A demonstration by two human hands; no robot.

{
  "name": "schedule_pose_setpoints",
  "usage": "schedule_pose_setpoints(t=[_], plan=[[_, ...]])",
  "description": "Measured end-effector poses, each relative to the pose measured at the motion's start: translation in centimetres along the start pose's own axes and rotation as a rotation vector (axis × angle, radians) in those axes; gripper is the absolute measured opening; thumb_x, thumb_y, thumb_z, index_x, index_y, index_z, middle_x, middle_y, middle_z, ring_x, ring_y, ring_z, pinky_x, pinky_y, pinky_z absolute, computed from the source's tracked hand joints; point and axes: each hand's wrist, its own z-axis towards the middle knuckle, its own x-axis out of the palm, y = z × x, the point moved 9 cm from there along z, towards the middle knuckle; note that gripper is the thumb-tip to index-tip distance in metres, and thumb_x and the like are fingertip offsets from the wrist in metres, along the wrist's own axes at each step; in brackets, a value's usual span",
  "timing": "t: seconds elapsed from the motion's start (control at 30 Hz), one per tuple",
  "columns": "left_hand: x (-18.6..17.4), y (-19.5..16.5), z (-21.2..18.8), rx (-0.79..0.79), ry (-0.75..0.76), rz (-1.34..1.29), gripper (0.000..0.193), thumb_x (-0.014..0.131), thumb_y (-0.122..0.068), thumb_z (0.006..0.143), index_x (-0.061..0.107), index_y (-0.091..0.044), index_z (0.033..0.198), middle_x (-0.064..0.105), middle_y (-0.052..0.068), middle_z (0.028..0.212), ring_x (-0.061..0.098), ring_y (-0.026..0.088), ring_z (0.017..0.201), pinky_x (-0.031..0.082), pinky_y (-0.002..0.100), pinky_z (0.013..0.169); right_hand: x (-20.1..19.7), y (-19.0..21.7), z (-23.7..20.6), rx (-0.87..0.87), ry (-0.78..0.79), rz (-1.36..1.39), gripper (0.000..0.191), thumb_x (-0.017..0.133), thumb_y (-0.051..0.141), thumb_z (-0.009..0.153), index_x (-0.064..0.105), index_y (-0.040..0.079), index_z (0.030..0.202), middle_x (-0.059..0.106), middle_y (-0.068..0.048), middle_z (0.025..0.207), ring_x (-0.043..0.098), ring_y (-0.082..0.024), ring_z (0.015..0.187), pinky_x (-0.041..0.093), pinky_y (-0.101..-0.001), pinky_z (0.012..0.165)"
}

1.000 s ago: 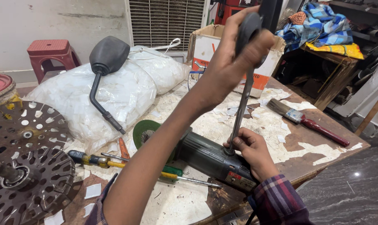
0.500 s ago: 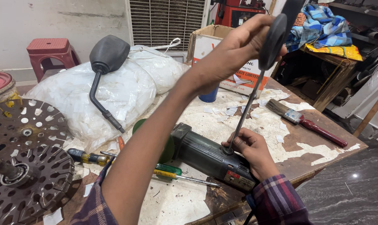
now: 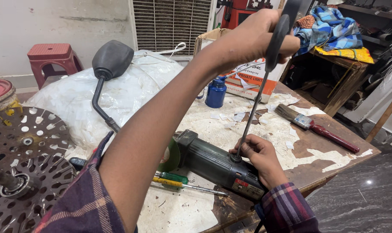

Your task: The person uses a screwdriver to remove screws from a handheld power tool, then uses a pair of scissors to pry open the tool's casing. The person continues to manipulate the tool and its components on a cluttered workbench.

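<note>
1. My left hand (image 3: 258, 36) has its grip closed around the black handle of the long steel screwdriver (image 3: 252, 108), held high.
2. My right hand (image 3: 258, 157) pinches the shaft low, beside the tip, on the dark green angle grinder (image 3: 219, 166).
3. The grinder lies on the worn wooden table (image 3: 330, 162); it looks heavy and rigid, best held by its body.
4. The thin shaft seems stiff but could slip.

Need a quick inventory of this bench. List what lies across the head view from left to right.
Perforated metal discs → black mirror on its stem → green-handled screwdriver → blue oil can → angle grinder under the right hand → paintbrush with red handle.
</note>
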Motion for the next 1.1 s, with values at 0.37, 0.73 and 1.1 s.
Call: schedule_pose_setpoints(t=[0.37, 0.73, 1.1], plan=[[-0.1, 1.0, -0.4, -0.044, 0.029, -0.091, 0.059, 0.072, -0.026, 0.085, 0.048, 0.001, 0.132, 0.069, 0.005, 0.092, 0.072, 0.013, 0.087, 0.06, 0.031, 0.083, -0.1, -0.6, 0.6, 0.075, -0.013, -0.002, 0.007, 0.058, 0.0, 0.096, 0.065, -0.002, 0.094, 0.074, -0.014, 0.089, 0.077, -0.023, 0.094, 0.062, -0.0353, 0.088], [0.9, 0.6, -0.4, -0.054, 0.141, -0.139, 0.08, 0.072, -0.026, 0.083, 0.032, 0.001, 0.148, 0.072, 0.008, 0.11, 0.074, 0.017, 0.101, 0.061, 0.034, 0.092, -0.2, -1.0, 0.8, 0.064, 0.025, 0.058, 0.007, 0.06, 0.001, 0.096, 0.065, -0.002, 0.094, 0.073, -0.012, 0.089, 0.076, -0.023, 0.094, 0.061, -0.0357, 0.087], [-0.7, -0.3, 0.5, 0.194, -0.176, 0.219, 0.055, 0.082, -0.048, 0.081, 0.069, -0.003, 0.111, 0.07, 0.0, 0.079, 0.071, 0.007, 0.075, 0.059, 0.024, 0.068, -0.2, -1.2, 1.0, 0.032, 0.068, 0.065, 0.007, 0.061, 0.001, 0.096, 0.066, -0.002, 0.093, 0.074, -0.013, 0.089, 0.075, -0.023, 0.094, 0.061, -0.0364, 0.088]])
